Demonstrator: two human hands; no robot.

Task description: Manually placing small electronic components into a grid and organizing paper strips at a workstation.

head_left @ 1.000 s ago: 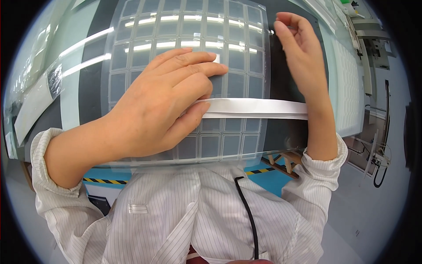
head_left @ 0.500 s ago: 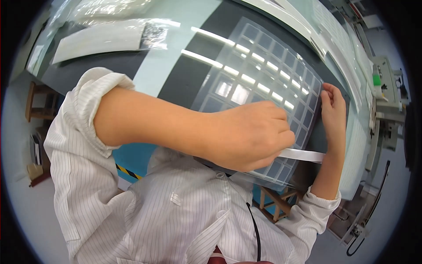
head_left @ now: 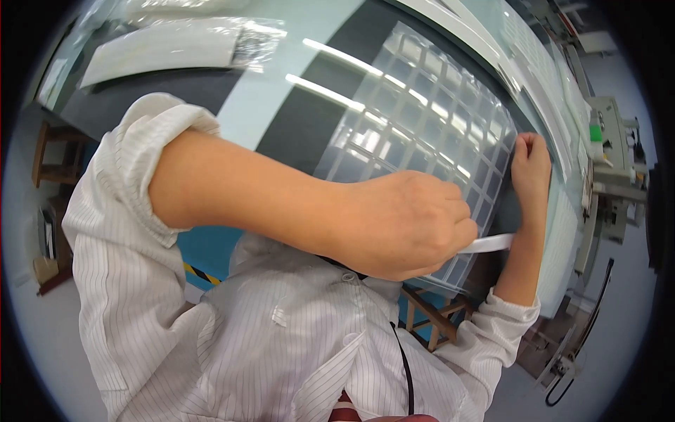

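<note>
A clear plastic sheet (head_left: 422,98) with a grid of pale-edged rectangles lies slantwise on the dark tabletop. My left hand (head_left: 415,225) is closed in a fist above its near part, knuckles up. A flat white strip (head_left: 489,244) comes out of that fist and runs to my right wrist, where its far end is hidden. Close by the sheet's right edge is my right hand (head_left: 532,165), thumb and fingers pinched together. Whatever is between those fingertips is too small to make out.
Wrapped white packages (head_left: 165,49) lie at the far left of the table. Long white strips (head_left: 485,46) run along the far right edge, beside pale ribbed sheets (head_left: 559,246). A wooden stool (head_left: 429,316) stands under the near edge. Equipment (head_left: 615,141) stands farther right.
My left hand has shifted slightly right with the strip, whose visible length is shorter. My right fingers have curled in tighter near the sheet's edge. The view has moved a little.
</note>
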